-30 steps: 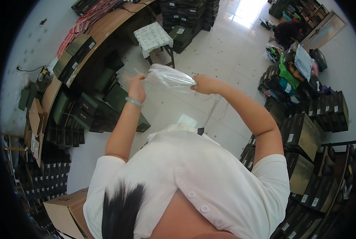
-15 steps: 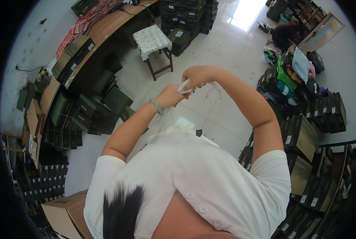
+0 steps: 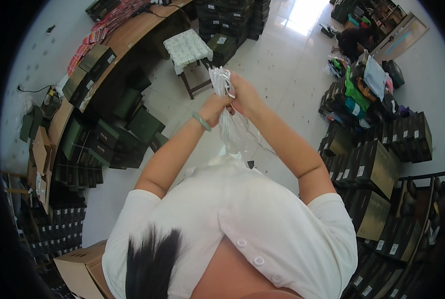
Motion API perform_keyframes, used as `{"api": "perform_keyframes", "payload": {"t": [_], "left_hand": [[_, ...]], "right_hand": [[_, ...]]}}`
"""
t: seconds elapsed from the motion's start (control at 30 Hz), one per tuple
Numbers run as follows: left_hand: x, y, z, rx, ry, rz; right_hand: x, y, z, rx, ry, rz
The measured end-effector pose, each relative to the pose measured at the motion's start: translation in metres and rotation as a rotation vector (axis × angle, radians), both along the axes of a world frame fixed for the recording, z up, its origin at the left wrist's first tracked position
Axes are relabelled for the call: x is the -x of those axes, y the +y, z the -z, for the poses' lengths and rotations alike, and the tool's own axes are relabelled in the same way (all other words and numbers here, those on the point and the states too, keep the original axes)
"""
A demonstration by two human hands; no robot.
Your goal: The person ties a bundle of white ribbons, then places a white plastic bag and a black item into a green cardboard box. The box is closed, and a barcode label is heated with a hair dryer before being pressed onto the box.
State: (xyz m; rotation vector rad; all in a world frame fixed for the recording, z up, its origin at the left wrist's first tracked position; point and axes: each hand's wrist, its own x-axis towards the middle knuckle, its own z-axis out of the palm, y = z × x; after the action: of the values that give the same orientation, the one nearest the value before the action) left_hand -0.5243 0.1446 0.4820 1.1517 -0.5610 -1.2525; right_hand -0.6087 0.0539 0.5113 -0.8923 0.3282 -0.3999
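Head view: both hands meet in front of the chest, above the tiled floor [image 3: 282, 65]. The left hand [image 3: 216, 107], with a pale green bangle [image 3: 201, 121] on its wrist, and the right hand [image 3: 243, 96] have their fingers closed around the gathered neck of a clear plastic bag [image 3: 232, 132]. The twisted top of the bag sticks up above the fists, on the far side of them, while its body hangs down between the forearms toward the white shirt [image 3: 242, 224].

A second ago the hands were well apart and the bag was spread wide open between them; half a second ago they had drawn together with the film bunched up. Now the opening is pulled into a narrow rope and both fists are touching each other on it, so I judge the mouth of the bag to be closed off and the work to be at the twisting or knotting stage. Whether anything lies inside the bag cannot be told.

Farther off stands a stool with a patterned cushion [image 3: 186, 45]. A long wooden surface [image 3: 128, 35] runs on the left with dark green boxes [image 3: 108, 134] under and beside it. On the right, dark boxes [image 3: 382, 159] are stacked.
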Motion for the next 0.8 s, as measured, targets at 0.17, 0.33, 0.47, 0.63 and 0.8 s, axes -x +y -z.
{"api": "perform_keyframes", "payload": {"t": [0.17, 0.33, 0.47, 0.63, 0.8], "left_hand": [[-0.015, 0.007, -0.021, -0.074, -0.085, 0.047], [-0.023, 0.008, -0.021, 0.057, 0.003, -0.139], [-0.020, 0.001, -0.036, 0.191, 0.051, -0.293], [-0.024, -0.001, -0.042, 0.271, 0.141, -0.430], [-0.028, 0.011, -0.030, 0.337, 0.413, -0.550]], "right_hand": [[0.010, -0.010, 0.000, 0.146, -0.022, -0.189], [0.017, -0.011, -0.020, 0.562, 0.160, 0.004], [0.016, 0.026, 0.014, 0.783, 0.119, 0.078], [0.023, 0.030, 0.017, 0.387, 0.188, -0.458], [0.039, 0.013, 0.009, 0.435, 0.412, -0.473]]}}
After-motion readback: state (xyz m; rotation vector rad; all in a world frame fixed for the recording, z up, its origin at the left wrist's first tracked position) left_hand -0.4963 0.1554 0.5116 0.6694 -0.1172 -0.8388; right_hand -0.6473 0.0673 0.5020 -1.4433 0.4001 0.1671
